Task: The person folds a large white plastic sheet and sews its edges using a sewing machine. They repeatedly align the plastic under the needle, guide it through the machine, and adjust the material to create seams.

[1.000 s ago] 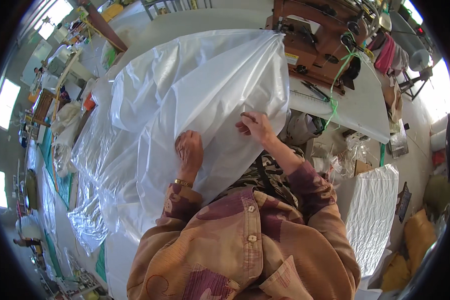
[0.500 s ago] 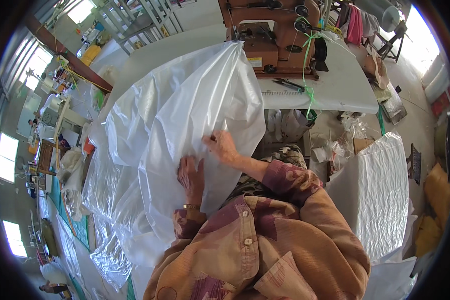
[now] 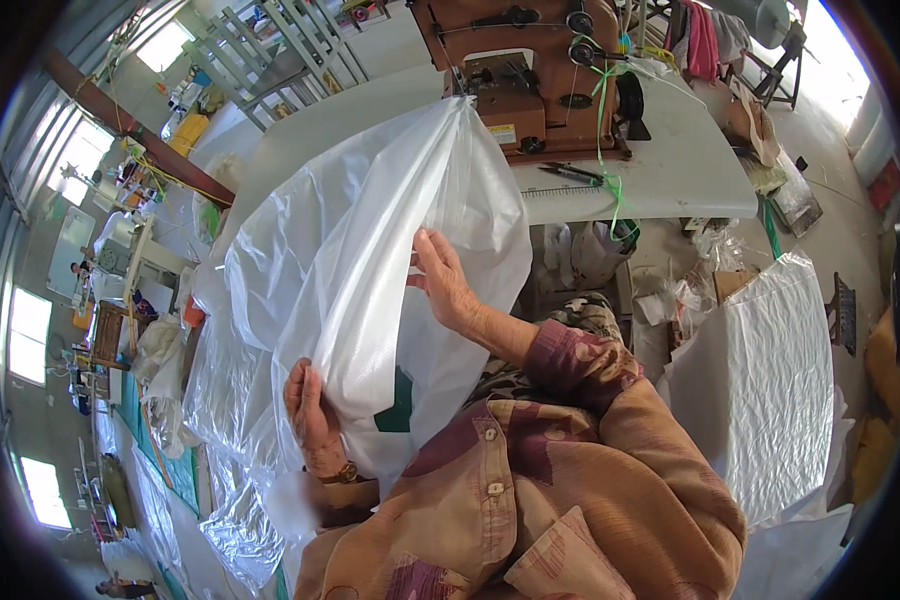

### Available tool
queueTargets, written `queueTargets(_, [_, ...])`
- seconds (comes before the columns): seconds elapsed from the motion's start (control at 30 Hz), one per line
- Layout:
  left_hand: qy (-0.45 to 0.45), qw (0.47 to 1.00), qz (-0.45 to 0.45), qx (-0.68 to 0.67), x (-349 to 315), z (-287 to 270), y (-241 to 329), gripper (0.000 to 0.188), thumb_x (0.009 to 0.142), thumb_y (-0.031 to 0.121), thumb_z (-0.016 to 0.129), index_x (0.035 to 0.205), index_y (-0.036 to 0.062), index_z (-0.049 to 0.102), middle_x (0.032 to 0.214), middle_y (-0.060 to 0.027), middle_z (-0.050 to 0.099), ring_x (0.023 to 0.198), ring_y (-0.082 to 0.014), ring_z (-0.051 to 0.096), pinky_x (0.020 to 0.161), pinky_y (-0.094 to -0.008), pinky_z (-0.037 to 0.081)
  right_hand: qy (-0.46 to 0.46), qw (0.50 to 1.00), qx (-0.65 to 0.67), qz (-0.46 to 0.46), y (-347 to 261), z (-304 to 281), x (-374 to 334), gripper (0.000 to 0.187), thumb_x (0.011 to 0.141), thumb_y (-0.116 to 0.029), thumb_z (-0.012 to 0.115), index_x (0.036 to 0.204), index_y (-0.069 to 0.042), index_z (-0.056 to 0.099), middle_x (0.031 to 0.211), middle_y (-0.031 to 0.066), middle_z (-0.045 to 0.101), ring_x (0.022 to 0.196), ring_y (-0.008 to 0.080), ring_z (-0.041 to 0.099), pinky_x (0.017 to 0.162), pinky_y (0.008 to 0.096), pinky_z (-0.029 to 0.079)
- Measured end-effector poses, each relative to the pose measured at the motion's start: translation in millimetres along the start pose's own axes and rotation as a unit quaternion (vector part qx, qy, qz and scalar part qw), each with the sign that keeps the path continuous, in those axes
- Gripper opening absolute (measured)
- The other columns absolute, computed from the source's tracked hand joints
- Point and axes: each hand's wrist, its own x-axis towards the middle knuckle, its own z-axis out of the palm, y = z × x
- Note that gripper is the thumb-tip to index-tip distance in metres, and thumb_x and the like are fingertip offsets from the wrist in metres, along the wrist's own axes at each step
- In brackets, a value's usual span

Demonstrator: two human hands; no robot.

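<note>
A large white plastic sheet (image 3: pixel 350 250) hangs in folds from the sewing machine over the table's front toward my lap. Its top corner gathers under the needle area of the brown sewing machine (image 3: pixel 510 95). My right hand (image 3: pixel 445 285) has a raised edge of the sheet between thumb and fingers. Lower and to the left, my left hand (image 3: pixel 315 420) curls its fingers round another fold; part of the fingers is hidden. Between the lifted layers a dark green patch (image 3: pixel 395 403) shows.
Black thread snips (image 3: pixel 575 173) lie on the grey table (image 3: pixel 670 190) before the machine. Green string (image 3: pixel 615 190) dangles over the table edge. To my right stands a stack of silvery white sheets (image 3: pixel 775 390). More crinkled sheeting (image 3: pixel 240 480) covers the left side.
My left hand has moved left and down, pulling a fold open. The right hand has lifted an edge slightly up. The green patch has come into sight.
</note>
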Motion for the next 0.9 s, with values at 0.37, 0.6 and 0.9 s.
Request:
queueTargets(0.37, [-0.051,0.989,0.053,0.127,19.3,13.4,22.1,0.026,0.097,0.014,0.061,0.075,0.0061,0.050,0.075,0.0062,0.043,0.072,-0.0059,0.038,0.066,-0.0237,0.032,-0.170,0.979,-0.100,0.060,-18.8,11.0,-23.0,0.038,0.097,-0.040,0.062,0.103,-0.002,0.068,0.088,0.0036,0.068,0.081,0.0105,0.064,0.076,0.0295,0.053])
queueTargets(0.6, [-0.074,0.875,0.181,0.442,72.5,-22.5,-10.3,0.030,0.092,0.011,0.066,0.071,0.0009,0.048,0.064,0.0016,0.040,0.061,-0.0098,0.040,0.057,-0.0281,0.033,-0.146,0.981,-0.129,0.019,-0.9,-6.9,-41.6,0.039,0.098,-0.036,0.060,0.087,0.001,0.065,0.071,0.0002,0.062,0.065,0.0081,0.056,0.061,0.0269,0.048])
queueTargets(0.9, [-0.261,0.789,0.330,0.448,44.1,126.8,29.1,0.017,0.083,0.008,0.070,0.098,-0.0002,0.068,0.089,-0.0123,0.068,0.075,-0.0310,0.066,0.067,-0.0413,0.050,-0.186,0.842,-0.481,-0.158,1.5,1.9,-61.9,0.019,0.096,-0.015,0.056,0.102,0.002,0.054,0.078,0.0246,0.064,0.074,0.0408,0.064,0.061,0.0447,0.050])
